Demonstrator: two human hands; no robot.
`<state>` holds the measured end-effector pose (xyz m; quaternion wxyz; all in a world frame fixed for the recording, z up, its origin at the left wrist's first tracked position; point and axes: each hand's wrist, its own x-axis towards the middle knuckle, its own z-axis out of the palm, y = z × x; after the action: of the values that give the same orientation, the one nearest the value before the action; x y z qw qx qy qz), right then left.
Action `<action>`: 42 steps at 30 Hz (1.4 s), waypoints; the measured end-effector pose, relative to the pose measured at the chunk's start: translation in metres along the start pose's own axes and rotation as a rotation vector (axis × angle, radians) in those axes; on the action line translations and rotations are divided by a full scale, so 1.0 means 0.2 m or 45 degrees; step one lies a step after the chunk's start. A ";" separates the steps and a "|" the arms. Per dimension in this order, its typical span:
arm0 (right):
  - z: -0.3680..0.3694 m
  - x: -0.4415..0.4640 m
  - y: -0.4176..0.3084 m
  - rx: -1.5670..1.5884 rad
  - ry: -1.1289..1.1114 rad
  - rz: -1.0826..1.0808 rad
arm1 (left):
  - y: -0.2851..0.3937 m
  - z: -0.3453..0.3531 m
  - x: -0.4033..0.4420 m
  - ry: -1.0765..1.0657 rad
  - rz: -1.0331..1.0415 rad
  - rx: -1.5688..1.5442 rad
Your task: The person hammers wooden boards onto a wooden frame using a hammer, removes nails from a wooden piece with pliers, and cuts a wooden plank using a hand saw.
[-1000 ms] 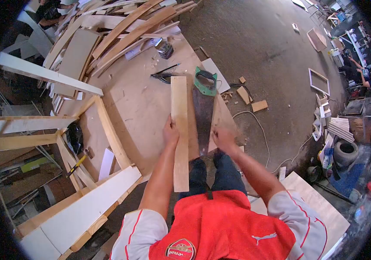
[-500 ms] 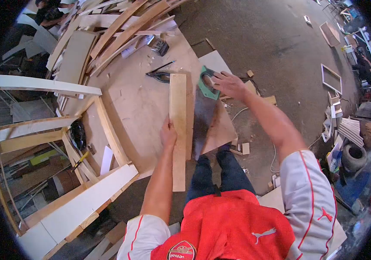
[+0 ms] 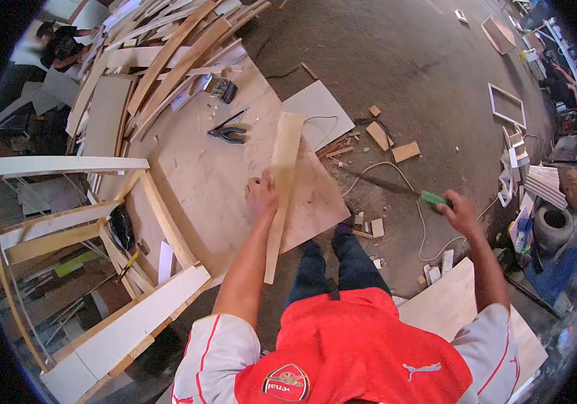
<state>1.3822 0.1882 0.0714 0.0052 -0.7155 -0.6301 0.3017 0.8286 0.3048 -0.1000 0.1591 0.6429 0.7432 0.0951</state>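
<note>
My left hand (image 3: 261, 195) grips the left edge of a pale wooden plank (image 3: 284, 155), its fingers curled against the wood. The plank lies slightly slanted over the plywood worktop (image 3: 201, 182), its near end jutting past the edge towards me. Out to the right, my right hand (image 3: 460, 214) is closed round the green handle (image 3: 434, 198) of a handsaw. The saw's dark blade (image 3: 386, 183) points left towards the worktop's corner, blurred and apart from the plank. Pliers (image 3: 228, 137) and a dark pencil (image 3: 229, 119) lie on the worktop left of the plank.
A wooden frame (image 3: 160, 209) stands at left. Wood strips (image 3: 181, 60) are heaped at the back, near another person (image 3: 65, 46). A white board (image 3: 319, 114) is beyond the worktop. Offcuts (image 3: 406, 151) and a cable (image 3: 415, 232) lie on the floor at right.
My right hand has swung the saw away from beside the plank, out to the right and nearer me. The plank has tilted, and my left hand has shifted slightly up along it.
</note>
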 end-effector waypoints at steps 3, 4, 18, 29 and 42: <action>0.29 -0.11 0.14 0.841 0.118 0.198 | 0.15 -0.09 -0.03 0.055 0.088 0.147; 0.30 -0.12 0.06 0.965 0.123 0.327 | 0.20 -0.10 -0.02 0.007 0.087 0.171; 0.51 0.18 -0.63 1.165 0.431 0.266 | 0.42 0.20 0.41 0.282 0.091 0.092; 0.37 0.34 -1.03 0.809 0.575 -0.163 | 0.66 0.23 0.74 0.218 -0.347 0.076; 0.44 0.38 -1.18 0.797 0.559 -0.198 | 0.64 0.25 0.76 0.122 -0.360 0.186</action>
<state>1.1336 0.2737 0.0585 0.3808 -0.6770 -0.5438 0.3177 0.9460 0.4715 -0.1203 0.0879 0.5364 0.8380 0.0479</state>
